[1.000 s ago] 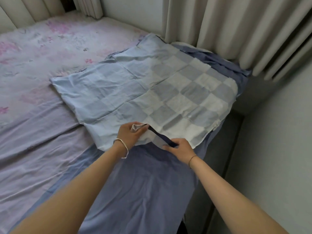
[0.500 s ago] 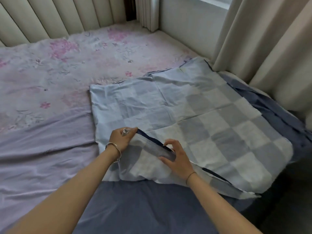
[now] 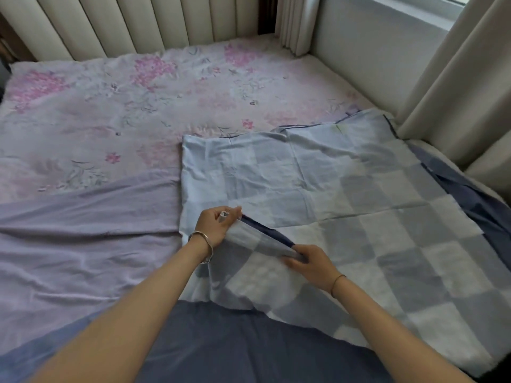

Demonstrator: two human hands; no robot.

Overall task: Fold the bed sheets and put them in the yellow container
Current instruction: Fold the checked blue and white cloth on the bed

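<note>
Two hands hold one sheet. The checked sheet [image 3: 345, 194] is thin, soft cloth with light and grey-blue squares. It lies flat and a bit creased on the right side of the bed, on top of a plain dark blue sheet [image 3: 235, 341]. A wrinkly purple sheet [image 3: 83, 230] lies to the left, and a pink flowered cover [image 3: 138, 106] lies far off. My left hand [image 3: 214, 226] pinches the near corner and lifts it. My right hand [image 3: 312, 262] pinches the same edge, just to the right. Both hands held this edge a moment ago too. Now more of the padded headboard [image 3: 138, 23] shows.
</note>
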